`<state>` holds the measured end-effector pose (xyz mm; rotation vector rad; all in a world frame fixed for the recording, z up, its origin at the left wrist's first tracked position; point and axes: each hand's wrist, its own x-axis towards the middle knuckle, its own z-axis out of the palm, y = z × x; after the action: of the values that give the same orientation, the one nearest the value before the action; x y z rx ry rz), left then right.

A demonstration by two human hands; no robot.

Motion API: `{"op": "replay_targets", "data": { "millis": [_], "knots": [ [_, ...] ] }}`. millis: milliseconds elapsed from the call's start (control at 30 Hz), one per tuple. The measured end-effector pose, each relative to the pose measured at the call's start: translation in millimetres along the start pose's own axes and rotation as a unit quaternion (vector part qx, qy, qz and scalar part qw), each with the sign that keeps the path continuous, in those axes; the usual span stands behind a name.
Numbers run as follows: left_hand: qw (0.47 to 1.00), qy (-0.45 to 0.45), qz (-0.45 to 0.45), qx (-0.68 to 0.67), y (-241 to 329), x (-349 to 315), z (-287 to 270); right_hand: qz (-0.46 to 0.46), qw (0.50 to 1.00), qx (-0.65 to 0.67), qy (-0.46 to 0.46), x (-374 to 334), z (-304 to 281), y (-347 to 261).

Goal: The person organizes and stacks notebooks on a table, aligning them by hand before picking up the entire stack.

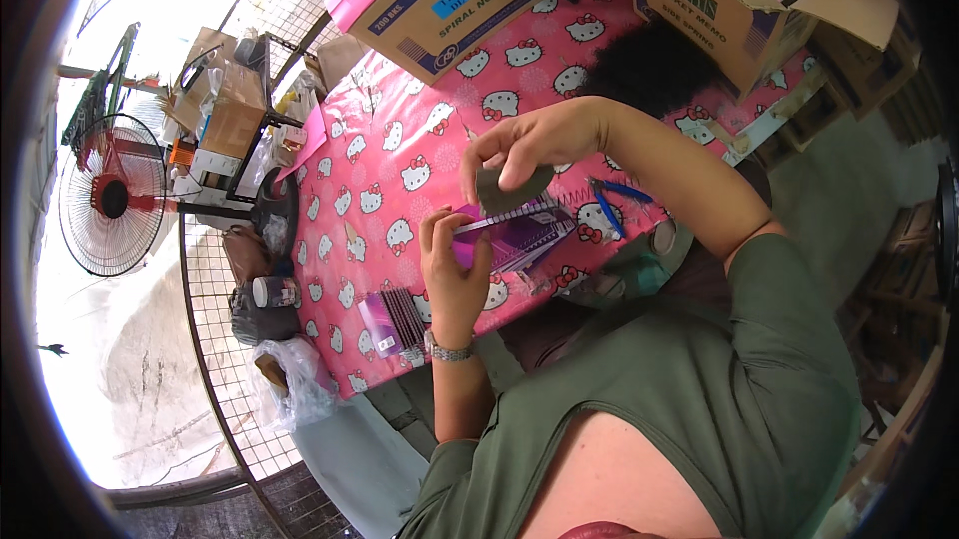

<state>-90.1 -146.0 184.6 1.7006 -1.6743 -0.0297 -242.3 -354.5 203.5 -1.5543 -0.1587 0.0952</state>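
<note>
My left hand (457, 274) grips a purple notebook (496, 247) by its left end, thumb on the near side and fingers behind. Along the notebook's upper edge runs a row of binding holes or coils, too small to tell apart. My right hand (534, 146) pinches a dark grey-green flat piece (514, 191) against that edge. A dark spiral wire (577, 196) sticks out to the right of the notebook. Just beyond it lie blue-handled pliers (607, 209). Purple spiral notebooks (388, 324) lie stacked at the table's near left edge.
A pink patterned cloth (415, 174) covers the table. Two cardboard boxes (455, 14) (699, 4) stand at the back, with a black tangled pile (654, 69) between them. On the left are a fan (110, 196), a jar (275, 291) and a clear plastic bag (292, 384).
</note>
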Motion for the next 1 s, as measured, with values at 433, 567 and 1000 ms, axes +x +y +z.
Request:
{"op": "replay_targets", "data": {
  "millis": [433,567,1000],
  "knots": [
    [0.98,-0.052,-0.079,-0.173,-28.0,-3.8,1.1,-0.089,0.974,0.201,-0.061,22.3,-0.6,-7.3],
    [0.965,-0.052,-0.119,-0.228,-17.7,2.1,-1.0,0.036,0.992,-0.118,0.031,27.4,-4.5,-2.8],
    [0.94,0.031,-0.166,-0.296,-17.0,-4.7,8.0,0.338,0.426,-0.534,0.647,-146.5,-68.8,127.0]
  ]
}}
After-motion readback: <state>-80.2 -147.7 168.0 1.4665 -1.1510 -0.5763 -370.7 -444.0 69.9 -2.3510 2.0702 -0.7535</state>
